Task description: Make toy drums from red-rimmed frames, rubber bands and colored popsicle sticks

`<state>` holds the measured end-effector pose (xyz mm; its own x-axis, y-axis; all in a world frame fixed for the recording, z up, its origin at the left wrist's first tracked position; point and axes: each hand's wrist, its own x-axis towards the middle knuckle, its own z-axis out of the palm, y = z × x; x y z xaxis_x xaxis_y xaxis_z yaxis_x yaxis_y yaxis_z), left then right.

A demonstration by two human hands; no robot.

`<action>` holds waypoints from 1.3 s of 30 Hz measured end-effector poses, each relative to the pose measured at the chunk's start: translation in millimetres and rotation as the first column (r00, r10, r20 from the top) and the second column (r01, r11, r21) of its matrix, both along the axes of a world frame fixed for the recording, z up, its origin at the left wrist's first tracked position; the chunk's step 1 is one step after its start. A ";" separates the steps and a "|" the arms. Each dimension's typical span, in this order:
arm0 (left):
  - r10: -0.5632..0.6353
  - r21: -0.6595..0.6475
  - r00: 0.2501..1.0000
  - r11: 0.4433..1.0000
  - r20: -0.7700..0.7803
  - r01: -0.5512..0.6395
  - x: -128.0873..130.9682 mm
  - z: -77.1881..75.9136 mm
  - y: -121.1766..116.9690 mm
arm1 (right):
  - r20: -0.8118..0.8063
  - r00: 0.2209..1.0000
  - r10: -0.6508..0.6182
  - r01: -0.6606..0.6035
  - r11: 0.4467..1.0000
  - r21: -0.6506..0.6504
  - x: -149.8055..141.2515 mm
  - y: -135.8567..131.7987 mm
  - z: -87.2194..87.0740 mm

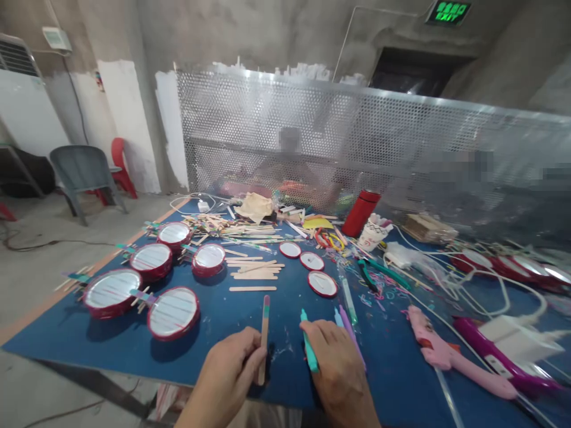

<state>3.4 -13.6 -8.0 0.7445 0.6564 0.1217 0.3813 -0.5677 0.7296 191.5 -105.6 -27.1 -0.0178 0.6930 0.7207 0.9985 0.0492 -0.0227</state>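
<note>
My left hand [232, 365] pinches a wooden craft stick [265, 333] upright near the table's front edge; its top end is coloured purple and green. In my right hand [336, 362] is a teal marker [308, 342], its tip pointing away from me. Just right of that hand lie a purple marker [352, 333] and a light blue marker [338, 317], both partly hidden. Beyond my left hand, plain craft sticks [256, 270] lie in a loose pile. To the left stand several small red-rimmed banjos [173, 313] with white faces and stick necks.
Three red-rimmed discs [322, 283] lie mid-table. At right are a pink glue gun [450, 353], a purple power strip [499, 356], cables and teal pliers [388, 273]. A red flask [361, 213] and a paper cup [373, 233] stand before a perforated metal screen [267, 119].
</note>
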 end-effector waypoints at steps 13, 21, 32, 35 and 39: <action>-0.014 -0.016 1.000 1.000 0.022 0.014 0.0 -1.0 0.2 | 0.024 0.999 -0.030 0.030 1.000 0.008 -1.0 -0.9 5.3; -0.021 -0.017 0.997 1.000 0.069 0.023 0.3 -0.5 3.3 | 0.049 0.980 -0.194 0.197 0.979 -0.061 -0.2 -1.6 1.1; -0.008 -0.032 0.995 0.999 0.098 0.011 -0.1 -8.7 4.3 | 0.182 0.740 -0.648 0.672 0.725 -0.148 41.5 -23.6 -3.1; -0.018 -0.031 0.996 0.999 0.090 0.021 0.3 -8.2 4.8 | 0.191 0.746 -0.638 0.666 0.722 -0.187 40.6 -20.2 -4.2; -0.018 -0.011 0.997 1.000 0.068 0.019 -0.4 -7.5 6.5 | 0.156 0.752 -0.640 0.658 0.718 -0.225 39.5 -14.3 -4.6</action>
